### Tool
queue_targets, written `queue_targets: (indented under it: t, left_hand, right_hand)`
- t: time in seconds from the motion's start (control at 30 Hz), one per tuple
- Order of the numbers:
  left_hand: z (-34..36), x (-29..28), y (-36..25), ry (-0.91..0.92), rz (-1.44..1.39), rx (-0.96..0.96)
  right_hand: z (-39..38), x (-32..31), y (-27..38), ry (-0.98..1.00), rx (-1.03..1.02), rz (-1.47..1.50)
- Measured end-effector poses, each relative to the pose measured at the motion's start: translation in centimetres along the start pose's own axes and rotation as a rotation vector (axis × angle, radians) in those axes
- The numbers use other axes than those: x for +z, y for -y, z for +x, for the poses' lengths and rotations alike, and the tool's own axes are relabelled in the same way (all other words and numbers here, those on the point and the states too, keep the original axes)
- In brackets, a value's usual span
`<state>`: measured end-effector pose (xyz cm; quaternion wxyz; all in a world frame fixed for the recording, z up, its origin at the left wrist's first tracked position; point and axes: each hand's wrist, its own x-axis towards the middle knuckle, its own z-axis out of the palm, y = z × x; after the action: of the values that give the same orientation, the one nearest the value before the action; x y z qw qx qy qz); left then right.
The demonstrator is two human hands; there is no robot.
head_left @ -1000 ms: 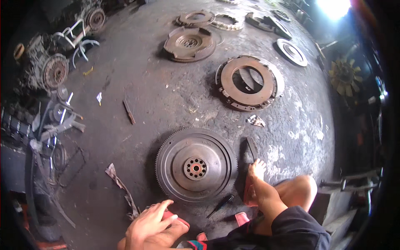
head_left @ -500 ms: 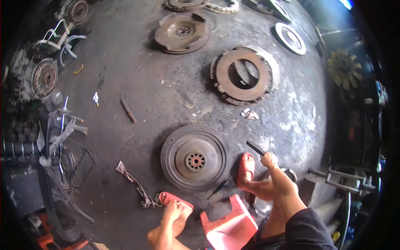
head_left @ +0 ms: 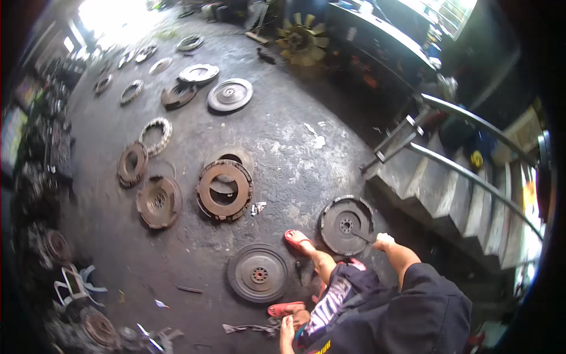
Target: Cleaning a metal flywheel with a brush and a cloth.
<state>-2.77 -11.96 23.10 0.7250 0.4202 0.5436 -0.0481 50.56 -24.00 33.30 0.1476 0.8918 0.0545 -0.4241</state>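
My right hand [head_left: 383, 241] is closed around one end of a dark flat bar [head_left: 362, 236]. The bar's far end reaches over a grey flywheel [head_left: 337, 211] on the floor; whether it touches is hard to tell. My left hand [head_left: 287, 325] is low, beside my left foot in a red sandal [head_left: 285, 308]. Its fingers look curled, and anything inside them is hidden. In front of my feet a larger flywheel with a toothed rim [head_left: 243, 281] lies flat, a ring of holes round its centre. A crumpled rag [head_left: 247, 328] is left of my left foot.
A clutch pressure plate [head_left: 206, 197] and a rusty flywheel [head_left: 152, 205] lie farther ahead. More discs, among them a pale one [head_left: 230, 95], stretch toward the bright opening. Concrete steps [head_left: 407, 183] with metal rails rise at right. A metal rod [head_left: 189, 289] lies at left.
My view has swung right and up, bringing the steps and the second flywheel into sight. The bar in my right hand now points over that flywheel. My left hand stays near my left foot.
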Motion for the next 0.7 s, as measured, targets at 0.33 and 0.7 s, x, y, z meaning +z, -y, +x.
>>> queue_targets:
  t: [0.33, 0.7]
  left_hand:
    - [-5.5, -20.9, -11.9, -0.150, 0.343, -0.182]
    - [-3.0, -9.1, -33.1, -0.271, 0.241, -0.004]
  right_hand:
    - [-4.5, 13.5, -7.1, 0.034, 0.186, 0.550]
    - [5.4, 4.7, -1.4, -0.134, -0.013, 0.846]
